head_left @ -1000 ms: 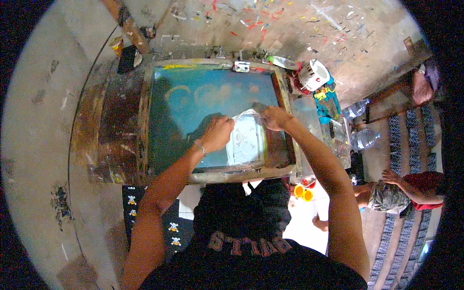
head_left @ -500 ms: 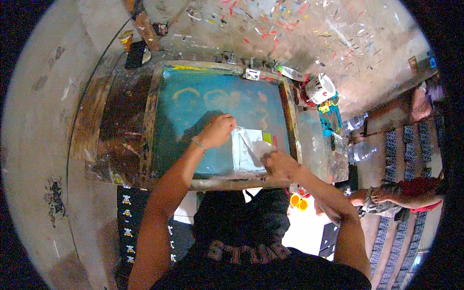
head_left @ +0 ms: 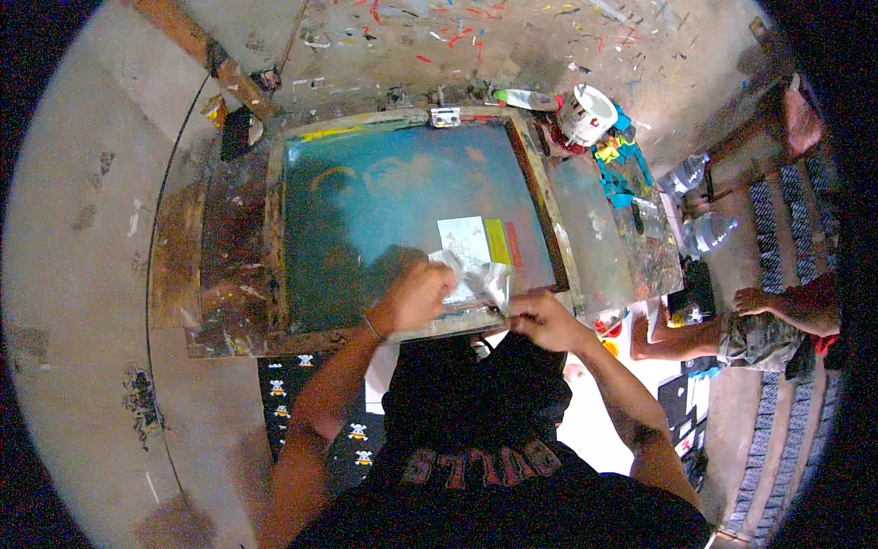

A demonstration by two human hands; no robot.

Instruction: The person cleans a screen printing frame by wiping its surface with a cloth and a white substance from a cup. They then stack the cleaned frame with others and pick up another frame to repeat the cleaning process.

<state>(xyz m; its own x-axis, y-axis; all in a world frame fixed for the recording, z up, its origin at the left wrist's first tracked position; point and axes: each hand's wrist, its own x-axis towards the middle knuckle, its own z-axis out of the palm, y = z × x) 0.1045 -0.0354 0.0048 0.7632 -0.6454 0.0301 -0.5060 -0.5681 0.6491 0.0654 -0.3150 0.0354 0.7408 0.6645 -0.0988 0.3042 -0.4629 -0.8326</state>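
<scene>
A framed printing screen [head_left: 402, 183] with blue-green mesh lies in front of me. On its lower right is a white patch [head_left: 462, 236] with a small dark skull design, bordered by yellow-green and red strips. A thin shiny film [head_left: 495, 285], like clear tape, is bunched and twisted between my hands over the near part of that patch. My left hand [head_left: 419, 295] is closed at the film's left end, somewhat blurred. Pinched fingers of my right hand [head_left: 541, 320] grip its right end beside the frame's near edge.
A white bucket [head_left: 586, 117] stands beyond the frame's far right corner, near a teal cloth [head_left: 622, 174]. Clear plastic bottles [head_left: 709, 232] lie farther right. Another person's arm [head_left: 786, 306] shows at the right. Dark fabric with skull prints [head_left: 357, 431] hangs below the frame.
My left hand has come down toward me, pulling the film off the upper part of the white patch and uncovering the skull design. The film is now bunched. My view has shifted slightly.
</scene>
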